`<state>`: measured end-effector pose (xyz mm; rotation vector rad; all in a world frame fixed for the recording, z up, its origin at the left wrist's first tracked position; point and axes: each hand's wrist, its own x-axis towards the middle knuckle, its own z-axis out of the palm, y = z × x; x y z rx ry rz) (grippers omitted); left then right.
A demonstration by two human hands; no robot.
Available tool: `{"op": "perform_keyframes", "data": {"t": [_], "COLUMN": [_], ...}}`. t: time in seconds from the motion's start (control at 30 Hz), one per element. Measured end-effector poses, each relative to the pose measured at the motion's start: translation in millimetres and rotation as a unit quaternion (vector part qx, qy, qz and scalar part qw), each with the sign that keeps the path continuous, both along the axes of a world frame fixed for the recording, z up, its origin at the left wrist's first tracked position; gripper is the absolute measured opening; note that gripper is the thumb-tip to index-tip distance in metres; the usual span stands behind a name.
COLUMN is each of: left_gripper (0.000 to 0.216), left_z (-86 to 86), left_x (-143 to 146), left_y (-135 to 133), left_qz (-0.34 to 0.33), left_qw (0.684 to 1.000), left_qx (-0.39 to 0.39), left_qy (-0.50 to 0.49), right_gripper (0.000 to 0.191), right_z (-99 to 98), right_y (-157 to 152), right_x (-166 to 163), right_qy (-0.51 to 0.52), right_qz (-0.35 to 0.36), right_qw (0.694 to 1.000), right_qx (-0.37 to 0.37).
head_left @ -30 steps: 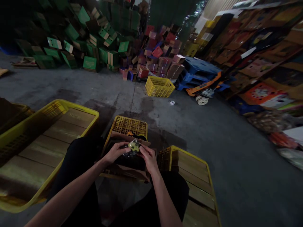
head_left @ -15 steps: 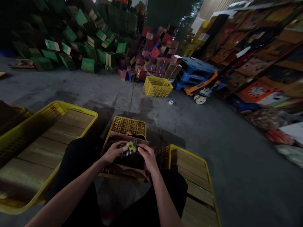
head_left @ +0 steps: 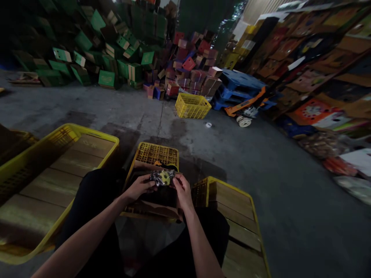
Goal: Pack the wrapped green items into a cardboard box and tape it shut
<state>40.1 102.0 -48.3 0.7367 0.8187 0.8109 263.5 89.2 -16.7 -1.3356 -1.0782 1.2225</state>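
Observation:
Between my hands is a small black-and-yellow item in clear plastic wrap (head_left: 164,177); its exact kind I cannot make out. My left hand (head_left: 141,187) pinches its left end, and my right hand (head_left: 182,186) grips the right end with thumb and fingers. Both hands are above an open cardboard box (head_left: 164,209) with a dark inside, which rests on an upturned yellow crate (head_left: 158,151) between my knees. At the far side of the box lies something orange and black (head_left: 158,163), partly hidden behind the wrapped item.
A large yellow crate (head_left: 108,138) packed with closed cartons is at my left, another yellow crate (head_left: 252,199) with cartons at my right. Farther off are a yellow basket (head_left: 193,106), blue pallets (head_left: 240,82), an orange pallet jack (head_left: 246,104) and heaped green boxes (head_left: 107,78).
The wrapped item has turned and shifted slightly right, with its wrap now stretched flatter between my hands. My right hand has moved a little to the right.

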Motion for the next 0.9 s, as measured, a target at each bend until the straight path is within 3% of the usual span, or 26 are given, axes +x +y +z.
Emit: {"op": "perform_keyframes", "data": {"t": [0.2,0.33,0.47,0.6,0.7,0.9], "left_gripper": [0.045,0.05,0.038,0.039,0.054,0.086], "left_z": [3.7,12.6,7.9,0.8,0.5,2.8], "left_x": [-5.9,-9.2,-5.5,-1.5,0.0,3.9], "left_y": [6.2,6.5,4.6,3.4,3.5,-0.2], "left_qz": [0.027,0.039,0.063,0.061,0.068,0.064], "left_qw": [0.993,0.984,0.994,0.998,0.997,0.997], "left_qx": [-0.1,-0.132,-0.066,-0.006,0.026,0.032], "left_qy": [-0.064,-0.113,-0.057,-0.026,-0.027,-0.044], "right_gripper": [0.028,0.018,0.015,0.026,0.032,0.026], "right_z": [2.8,4.1,2.5,2.1,1.9,-0.7], "right_y": [0.9,1.8,3.1,1.8,0.4,1.8], "right_x": [-1.3,-0.2,0.4,-0.7,-1.7,-3.7], "right_qy": [-0.043,-0.113,-0.131,-0.064,-0.003,0.004], "right_qz": [0.017,0.041,0.036,0.044,0.047,0.015], "right_qw": [0.999,0.99,0.984,0.996,0.999,1.0], "right_qx": [0.014,0.079,0.114,0.034,-0.022,-0.027]}}
